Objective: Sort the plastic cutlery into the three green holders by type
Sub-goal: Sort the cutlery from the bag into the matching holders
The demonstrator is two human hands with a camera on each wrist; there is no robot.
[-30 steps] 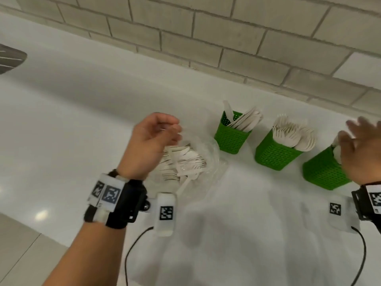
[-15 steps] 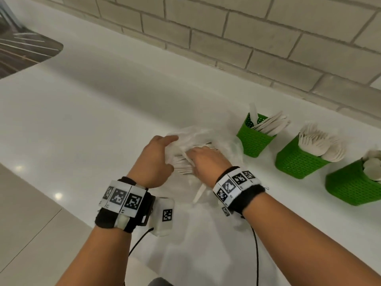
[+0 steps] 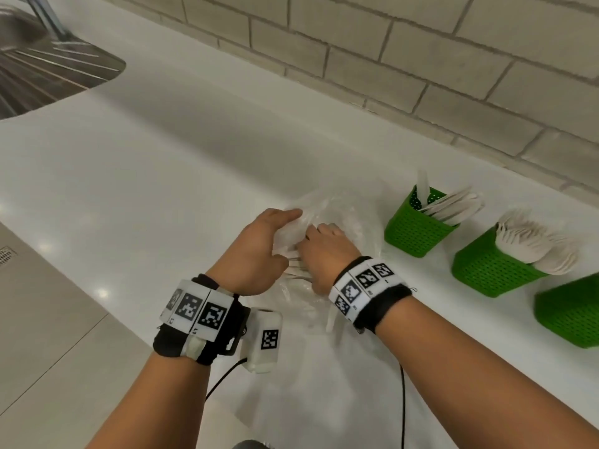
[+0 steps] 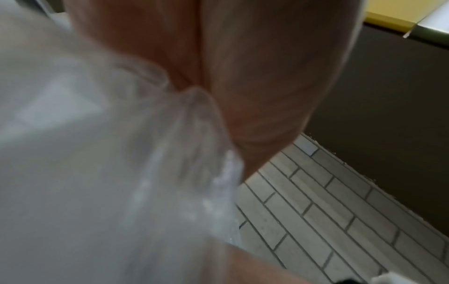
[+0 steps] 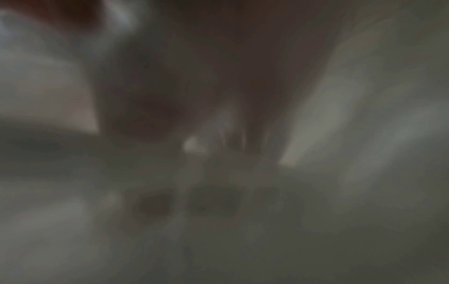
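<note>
A clear plastic bag (image 3: 353, 215) with white plastic cutlery (image 3: 293, 270) in it lies on the white counter (image 3: 162, 189). My left hand (image 3: 285, 228) pinches the bag's rim; in the left wrist view the film (image 4: 121, 153) bunches against my fingers (image 4: 255, 76). My right hand (image 3: 319, 236) is inside the bag, fingers curled down on the cutlery, tips hidden. To the right stand three green holders: one with knives (image 3: 411, 231), one heaped with white utensil heads (image 3: 486, 270), and one cut off by the frame edge (image 3: 567, 312). The right wrist view is dark and blurred.
A grey brick wall (image 3: 421, 59) runs behind the holders. A steel sink drainer (image 3: 48, 69) sits at the far left. The counter's front edge runs diagonally at the left, with floor tiles (image 3: 48, 319) below it.
My right hand came from the rightmost holder across to the bag and went into it. The left hand keeps hold of the bag's rim. The view has shifted right and down.
</note>
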